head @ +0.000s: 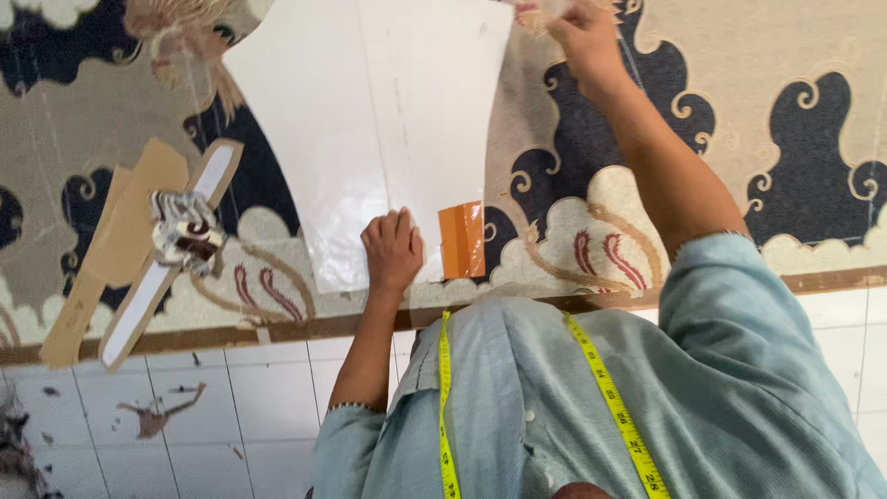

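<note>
At the far left, a strip of brown cardboard (111,249) lies slanted on the patterned carpet (795,120), and a long flat ruler (162,268) with a white middle and brown edges lies across it. A bundle of crumpled tape (188,233), silver and dark red, sits on top of the ruler about halfway along. Below the carpet's brown border runs a white tiled floor (231,416), speckled with small scraps.

Further right, a large white paper pattern (388,120) is spread flat on the carpet, wide at the top and curving in at its sides. A sheet of clear plastic (337,249) covers its lower left part and reaches past the paper's edge.

The left hand (393,249) rests palm down on the lower edge of the paper, fingers loosely curled together and pressing on the sheet; its grip is closed around nothing. Just beside it, to the right, a small orange block (462,240) stands on the paper's lower right corner, apart from the hand.

A yellow measuring tape (610,397) hangs around the person's neck over a pale blue shirt (739,388), its two ends running down the front.

At the upper right, the right hand (584,32) reaches to the paper's top right corner. Its fingers are pinched together there, on something small and pale at the frame's edge that cannot be made out.
</note>
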Motion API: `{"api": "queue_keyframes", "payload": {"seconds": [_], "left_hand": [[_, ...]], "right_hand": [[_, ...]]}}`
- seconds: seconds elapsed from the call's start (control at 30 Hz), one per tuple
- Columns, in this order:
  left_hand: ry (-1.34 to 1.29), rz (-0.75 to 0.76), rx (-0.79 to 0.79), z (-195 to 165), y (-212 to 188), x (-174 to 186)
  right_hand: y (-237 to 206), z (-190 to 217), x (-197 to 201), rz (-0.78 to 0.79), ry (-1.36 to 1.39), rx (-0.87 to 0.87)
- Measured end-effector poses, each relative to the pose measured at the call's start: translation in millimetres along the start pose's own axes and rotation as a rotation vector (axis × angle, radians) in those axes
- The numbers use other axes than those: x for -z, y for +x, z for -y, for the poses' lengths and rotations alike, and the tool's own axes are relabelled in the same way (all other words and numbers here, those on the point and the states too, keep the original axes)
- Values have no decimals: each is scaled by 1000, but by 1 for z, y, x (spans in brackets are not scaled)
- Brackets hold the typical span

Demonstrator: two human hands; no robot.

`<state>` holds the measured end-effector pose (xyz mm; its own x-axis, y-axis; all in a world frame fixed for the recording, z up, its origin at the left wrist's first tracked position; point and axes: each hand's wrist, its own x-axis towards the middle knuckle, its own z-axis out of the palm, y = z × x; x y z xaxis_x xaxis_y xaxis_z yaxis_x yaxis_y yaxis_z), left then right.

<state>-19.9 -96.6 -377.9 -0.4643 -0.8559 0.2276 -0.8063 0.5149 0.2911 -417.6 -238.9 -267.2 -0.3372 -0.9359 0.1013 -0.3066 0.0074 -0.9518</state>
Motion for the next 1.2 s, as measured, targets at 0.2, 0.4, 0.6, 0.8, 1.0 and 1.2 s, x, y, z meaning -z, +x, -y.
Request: {"api": "queue_keyframes", "payload": {"seconds": [0.2,0.4,0.6,0.8,1.0,1.2], "left_hand": [[-98,-51,18,16,-11,4],[-317,-57,42,40,-19,16],[-307,-84,-68,129,-16,51],[-161,-54,-121,242,4,96],[-144,-28,-217,304,36,119],[-185,29,-276,327,77,126]], "right_hand": [[-107,6,-1,181,453,-500],[-175,-6,-40,144,436,-579],[-211,15,-111,140,366,-483],[-226,49,-217,164,173,-406],[-225,67,-304,185,156,-348],[-243,61,-334,71,-48,-254]]}}
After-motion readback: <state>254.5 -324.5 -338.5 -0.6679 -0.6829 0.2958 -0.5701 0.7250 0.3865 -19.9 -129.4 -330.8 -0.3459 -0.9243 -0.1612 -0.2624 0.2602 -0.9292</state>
